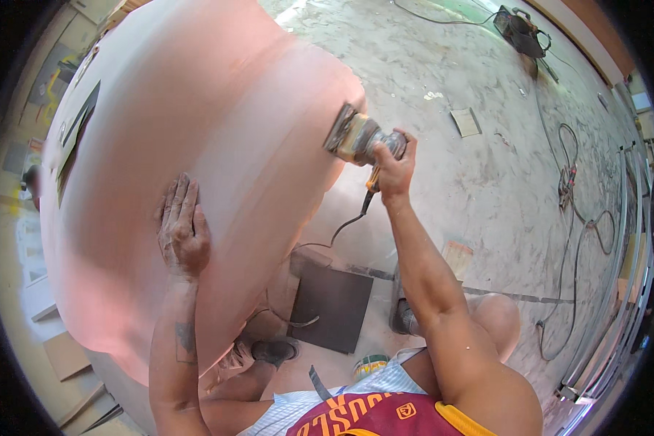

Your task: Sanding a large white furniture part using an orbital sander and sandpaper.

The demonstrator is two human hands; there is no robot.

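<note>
A large curved panel (218,145), pinkish and whitish with smooth swells, fills the left and middle of the head view. Flat against its surface lies my left hand (183,229), fingers stretched out and holding nothing. My right hand (397,163) is wrapped round the body of an electric sander (360,138). The sander's square pad is at the panel's right edge; whether it touches there I cannot tell. From the sander a dark power cord (351,221) hangs down and runs behind the panel's lower edge.
On the floor near my feet are a dark square sheet (332,309) and a small tub (371,365). Sandpaper (466,122) lies farther right. Tangled cables (568,182) cross the floor, a black tool (521,33) stands far right, and metal rails (632,261) line the right side.
</note>
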